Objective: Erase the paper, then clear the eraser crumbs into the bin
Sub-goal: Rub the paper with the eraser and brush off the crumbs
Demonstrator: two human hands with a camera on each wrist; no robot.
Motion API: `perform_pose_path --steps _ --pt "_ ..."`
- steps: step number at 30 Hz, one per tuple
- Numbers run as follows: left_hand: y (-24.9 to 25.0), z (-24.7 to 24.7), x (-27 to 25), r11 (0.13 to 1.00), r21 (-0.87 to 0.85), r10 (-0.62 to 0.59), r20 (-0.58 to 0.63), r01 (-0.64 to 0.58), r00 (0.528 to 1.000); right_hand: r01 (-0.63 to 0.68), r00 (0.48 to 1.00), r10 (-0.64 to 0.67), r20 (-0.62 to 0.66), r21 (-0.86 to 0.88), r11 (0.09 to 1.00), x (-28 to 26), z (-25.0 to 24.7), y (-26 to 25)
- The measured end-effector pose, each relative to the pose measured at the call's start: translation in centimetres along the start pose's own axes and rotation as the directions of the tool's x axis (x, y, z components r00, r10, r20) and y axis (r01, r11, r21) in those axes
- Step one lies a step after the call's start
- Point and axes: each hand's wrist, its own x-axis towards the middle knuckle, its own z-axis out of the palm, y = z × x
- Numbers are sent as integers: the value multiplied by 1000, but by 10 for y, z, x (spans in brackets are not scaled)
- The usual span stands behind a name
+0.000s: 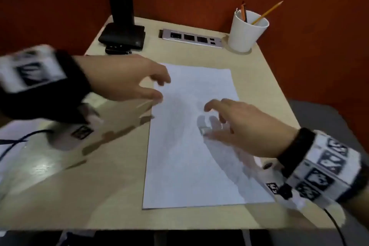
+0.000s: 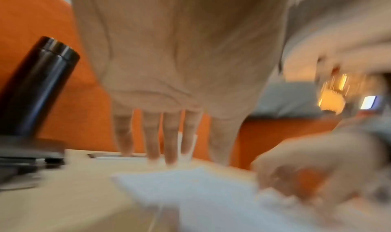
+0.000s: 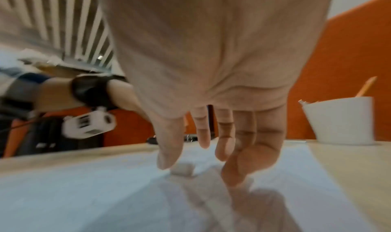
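Note:
A white sheet of paper [image 1: 191,136] lies on the wooden desk [image 1: 99,175]. A small pale eraser [image 1: 204,130] rests on the sheet near its middle; in the right wrist view the eraser [image 3: 183,168] sits just below my fingertips. My right hand [image 1: 217,114] hovers over it with fingers spread and loosely bent, holding nothing. My left hand [image 1: 157,88] reaches over the paper's upper left edge, fingers extended and apart, empty. In the left wrist view the left hand's fingers [image 2: 169,143] point down toward the paper [image 2: 190,185]. The frames are blurred by motion.
A white cup [image 1: 246,32] with pencils stands at the desk's back right. A power strip [image 1: 191,38] is set along the back edge, and a black post on a base [image 1: 122,35] stands at the back left. An orange wall surrounds the desk. No bin shows.

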Motion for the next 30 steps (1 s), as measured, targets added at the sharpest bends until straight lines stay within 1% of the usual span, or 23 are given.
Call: perform_pose_path --steps 1,2,3,4,5,6,8,9,11,13,14,16,19,20,22,23,24,25,26,28,30 --pt "-3 3 12 997 69 -34 21 32 999 21 999 -20 40 -41 999 6 5 -5" --pt "-3 6 21 985 164 -67 40 59 997 44 998 -41 38 -79 996 10 8 -9" --pt "-8 11 32 973 221 -82 80 62 993 90 996 -88 25 -100 991 14 14 -7" --pt "-9 18 40 961 272 -101 161 55 982 115 993 -107 58 -141 983 16 19 -8" --pt "-14 24 46 955 294 -98 212 32 972 134 989 -124 81 -142 981 18 18 -6" --pt "-17 26 49 954 298 -106 243 29 964 124 988 -112 105 -123 985 21 13 -3" --pt "-23 27 52 954 300 -94 240 18 966 93 992 -87 96 -61 994 37 -1 4" --pt "-23 29 52 952 306 -84 231 9 969 87 995 -86 57 -22 996 49 -8 6" --pt "-24 33 53 962 272 -68 215 7 974 97 994 -100 -47 -50 994 81 -17 7" --pt "-25 34 53 981 193 -47 167 14 985 86 991 -97 -95 -117 989 120 -22 7" --pt "-26 35 53 986 167 -44 160 17 986 80 992 -92 -85 -140 987 137 -23 6" --pt "-27 35 54 983 179 -68 179 36 981 107 991 -121 -54 -207 973 164 -24 2" --pt "-28 35 56 970 242 -89 210 36 974 170 983 -182 5 -390 905 179 -25 -2" --pt "-29 36 56 966 255 -94 220 36 971 156 986 -165 22 -479 864 180 -25 -3" --pt "-31 37 58 961 274 -102 244 33 964 97 994 -102 29 -650 754 177 -24 -6" --pt "-31 37 59 960 280 -109 255 34 961 84 996 -65 53 -711 698 176 -24 -10" --pt "-32 37 59 959 280 -115 264 38 958 80 996 -24 86 -745 662 176 -24 -11" --pt "-32 37 60 958 284 -119 269 39 956 93 993 -2 120 -756 647 176 -26 -13" --pt "-32 37 60 956 292 -120 271 38 955 115 989 -7 146 -747 655 177 -28 -12" --pt "-33 38 61 952 304 -121 272 34 955 189 980 -86 181 -689 700 180 -34 -10" --pt "-35 39 61 954 298 -114 268 31 956 257 966 -182 182 -647 718 183 -36 -9"
